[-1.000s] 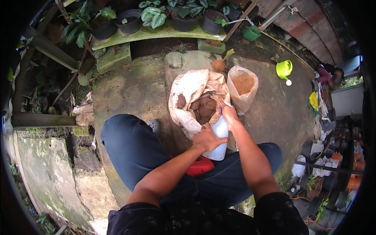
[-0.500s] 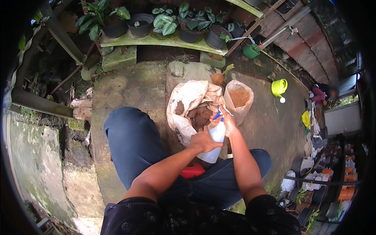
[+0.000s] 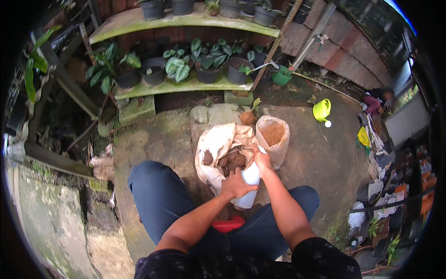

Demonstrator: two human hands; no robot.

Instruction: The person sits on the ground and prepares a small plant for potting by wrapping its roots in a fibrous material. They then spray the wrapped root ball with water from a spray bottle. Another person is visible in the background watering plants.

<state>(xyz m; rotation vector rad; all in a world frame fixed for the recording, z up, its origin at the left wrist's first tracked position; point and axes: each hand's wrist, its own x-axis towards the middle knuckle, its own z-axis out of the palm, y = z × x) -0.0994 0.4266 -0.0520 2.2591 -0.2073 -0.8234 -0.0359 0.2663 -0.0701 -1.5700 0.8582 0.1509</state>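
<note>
A white spray bottle is tilted over my lap, its head pointing away from me. My left hand wraps round the side of its body. Higher up, my right hand grips the neck and spray head, and its fingers hide the trigger. Just beyond the bottle stands a large white sack with its mouth rolled open, holding brown clods of soil. Touching it on the right is a smaller pale bag of fine brown material. A red object, partly hidden, lies between my legs.
A sprouting coconut sits behind the bags. A lime watering can stands to the right, a green one farther back. Potted plants line a mossy shelf. Another person is at far right, near stacked pots.
The view has tipped up, showing more shelf. Both hands still hold the spray bottle; my right hand has turned so the blue trigger no longer shows.
</note>
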